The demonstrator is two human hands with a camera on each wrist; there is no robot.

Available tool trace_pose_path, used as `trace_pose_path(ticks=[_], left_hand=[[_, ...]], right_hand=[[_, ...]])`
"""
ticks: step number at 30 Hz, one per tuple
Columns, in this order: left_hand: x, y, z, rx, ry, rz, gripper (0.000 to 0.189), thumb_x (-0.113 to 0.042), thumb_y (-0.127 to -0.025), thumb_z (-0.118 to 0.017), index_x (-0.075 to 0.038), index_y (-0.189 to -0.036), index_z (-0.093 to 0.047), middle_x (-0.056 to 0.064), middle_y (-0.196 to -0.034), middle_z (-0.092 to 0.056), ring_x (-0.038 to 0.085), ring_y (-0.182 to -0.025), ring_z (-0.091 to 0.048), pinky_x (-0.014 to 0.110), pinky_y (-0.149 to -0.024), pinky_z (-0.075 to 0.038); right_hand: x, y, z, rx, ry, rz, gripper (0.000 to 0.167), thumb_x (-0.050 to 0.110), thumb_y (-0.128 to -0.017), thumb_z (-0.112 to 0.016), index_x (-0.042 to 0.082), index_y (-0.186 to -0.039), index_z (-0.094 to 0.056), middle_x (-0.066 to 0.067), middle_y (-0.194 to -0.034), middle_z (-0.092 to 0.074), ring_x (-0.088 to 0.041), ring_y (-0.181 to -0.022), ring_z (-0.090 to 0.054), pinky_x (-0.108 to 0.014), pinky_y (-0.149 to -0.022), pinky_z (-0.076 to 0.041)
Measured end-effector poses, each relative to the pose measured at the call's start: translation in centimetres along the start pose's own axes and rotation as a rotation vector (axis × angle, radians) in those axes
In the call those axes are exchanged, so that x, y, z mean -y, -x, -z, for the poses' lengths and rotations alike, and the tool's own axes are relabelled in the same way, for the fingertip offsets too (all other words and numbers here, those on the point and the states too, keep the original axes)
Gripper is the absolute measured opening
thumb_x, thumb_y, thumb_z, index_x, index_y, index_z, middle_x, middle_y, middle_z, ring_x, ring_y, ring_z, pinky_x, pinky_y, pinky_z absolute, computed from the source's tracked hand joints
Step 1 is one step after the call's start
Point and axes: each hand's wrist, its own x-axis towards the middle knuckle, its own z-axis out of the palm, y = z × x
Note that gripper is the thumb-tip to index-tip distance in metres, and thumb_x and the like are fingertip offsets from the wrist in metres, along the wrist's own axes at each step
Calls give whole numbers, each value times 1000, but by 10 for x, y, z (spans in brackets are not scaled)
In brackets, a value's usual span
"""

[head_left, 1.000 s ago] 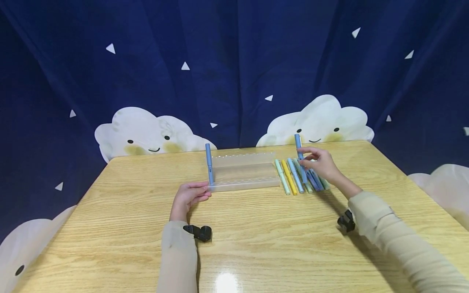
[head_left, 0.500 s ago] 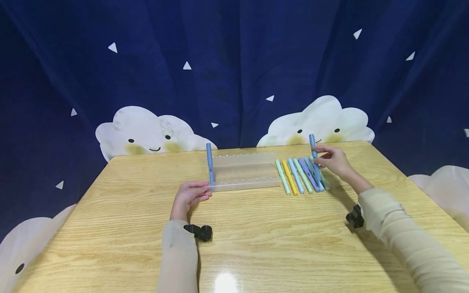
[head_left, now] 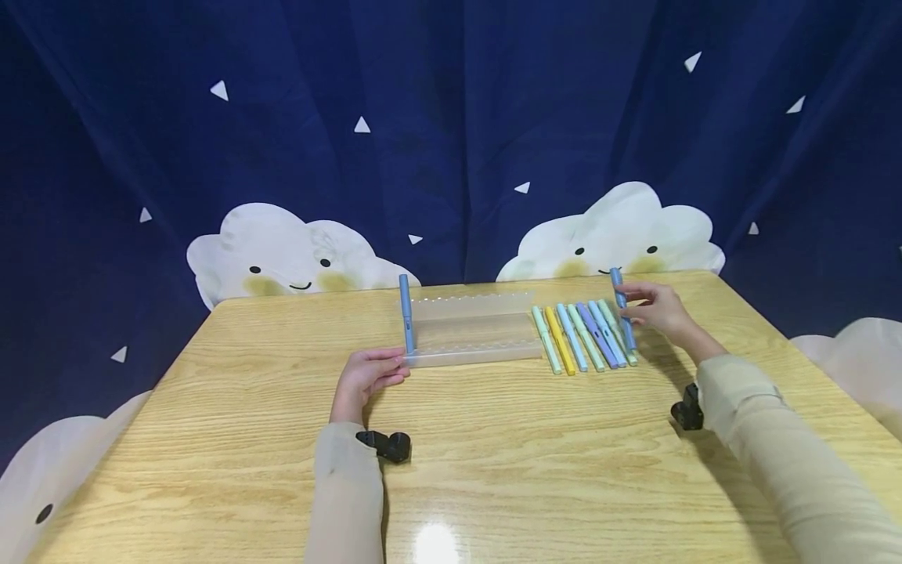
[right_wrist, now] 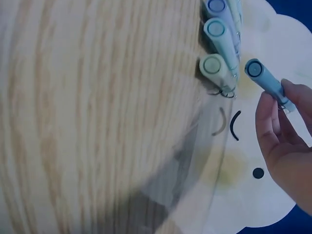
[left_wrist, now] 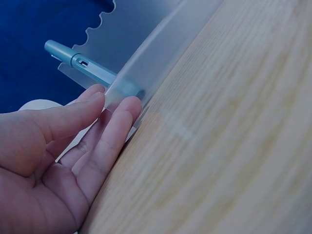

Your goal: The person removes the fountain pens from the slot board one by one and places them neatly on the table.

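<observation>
My left hand (head_left: 364, 377) pinches the near left corner of a translucent plastic pen rack (head_left: 474, 359) with scalloped edges. Inside that rack, at its left end, a blue capped pen (head_left: 406, 305) leans across the notches, its lower end seen through the plastic in the left wrist view. My right hand (head_left: 661, 310) holds another blue pen (right_wrist: 265, 79) between thumb and fingertips, tilted over the right end of a row of pens. In that row, a pale green pen (right_wrist: 217, 69) lies closest to the held one.
Right of the rack several capped pens lie side by side, among them a yellow pen (head_left: 560, 340) and a purple pen (head_left: 596, 335). The wooden table (head_left: 493, 454) ends at the back against a dark blue curtain (head_left: 423, 141) with cloud shapes.
My right hand has carried its blue pen rightward over the row, and the pens beneath now show uncovered. My left hand stays at the rack's corner.
</observation>
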Motion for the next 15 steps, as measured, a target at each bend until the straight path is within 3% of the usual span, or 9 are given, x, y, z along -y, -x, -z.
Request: trace_pose_path(ticks=[8, 15], left_hand=[[1, -1, 0, 6, -1, -5, 31, 10, -83, -55, 16, -114, -52, 14, -75, -65, 17, -64, -64, 27, -64, -55], [0, 0, 0, 2, 7, -1, 31, 11, -83, -55, 16, -113, -52, 13, -75, -65, 17, -63, -64, 27, -64, -55]], right_hand=[[-9, -1, 3, 84, 32, -70, 44, -4, -83, -56, -14, -124, -41, -37, -113, -44, -11, -70, -59, -33, -63, -55], [-19, -3, 5, 139, 50, -146, 45, -3, -82, -57, -15, -123, -40, -36, -111, -45, -12, -71, -57, -31, -61, -54]])
